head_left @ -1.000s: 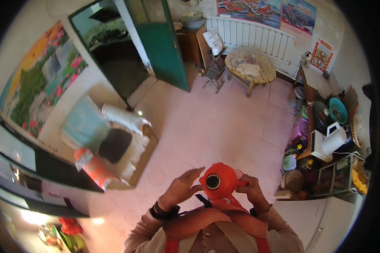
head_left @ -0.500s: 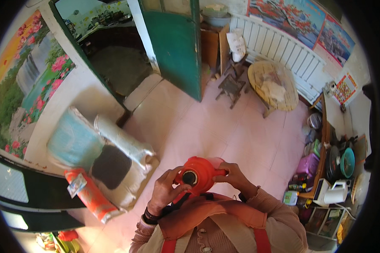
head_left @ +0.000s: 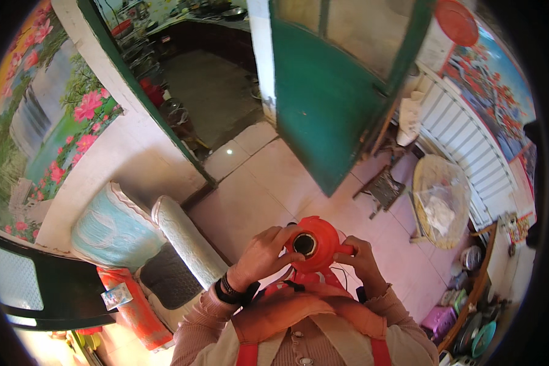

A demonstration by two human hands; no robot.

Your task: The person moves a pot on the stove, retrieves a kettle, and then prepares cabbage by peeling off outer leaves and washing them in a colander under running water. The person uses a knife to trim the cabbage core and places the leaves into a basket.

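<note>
In front of my chest I hold a red thermos flask (head_left: 327,245). Its round mouth faces up, with a pale rim and a dark inside. My left hand (head_left: 263,254) is closed against the flask's left side, thumb and fingers around the collar near the mouth. On the other side my right hand (head_left: 361,261) grips the short red handle that sticks out to the right. The lower part of the flask is mostly hidden by its top and by my apron (head_left: 311,304).
Ahead, a green door (head_left: 323,104) stands open beside a doorway to a kitchen floor (head_left: 207,91). A covered armchair (head_left: 192,247) is at the left. On the right are a small stool (head_left: 381,190), a round table (head_left: 422,210) and a white radiator (head_left: 463,143).
The view has moved nearer to the doorway and green door, which look larger. Both hands still hold the flask, which sits slightly farther right and higher in view.
</note>
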